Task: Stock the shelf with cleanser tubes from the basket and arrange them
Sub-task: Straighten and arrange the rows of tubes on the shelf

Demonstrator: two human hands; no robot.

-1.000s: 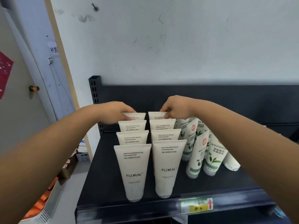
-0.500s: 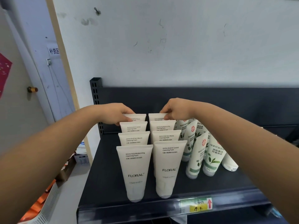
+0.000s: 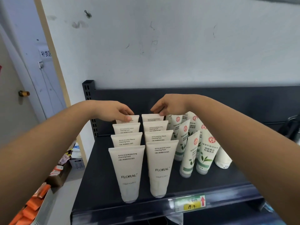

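Note:
Two rows of cream FLORAL cleanser tubes stand cap-down on the dark shelf [image 3: 100,176], each row several deep. The front left tube [image 3: 128,172] and front right tube [image 3: 160,168] face me. My left hand [image 3: 113,111] pinches the top edge of the rearmost tube of the left row [image 3: 134,118]. My right hand [image 3: 168,103] pinches the top edge of the rearmost tube of the right row [image 3: 151,118]. No basket is in view.
Several white-and-green tubes [image 3: 204,153] stand crowded just right of the FLORAL rows, under my right forearm. A yellow price tag [image 3: 190,203] sits on the shelf's front rail. A box with orange packets [image 3: 32,205] lies low at the left. The shelf's black back panel [image 3: 227,101] rises behind.
Both hands have stayed on the rearmost tubes; the fingers have shifted slightly along the top edges. The view has tilted down a little.

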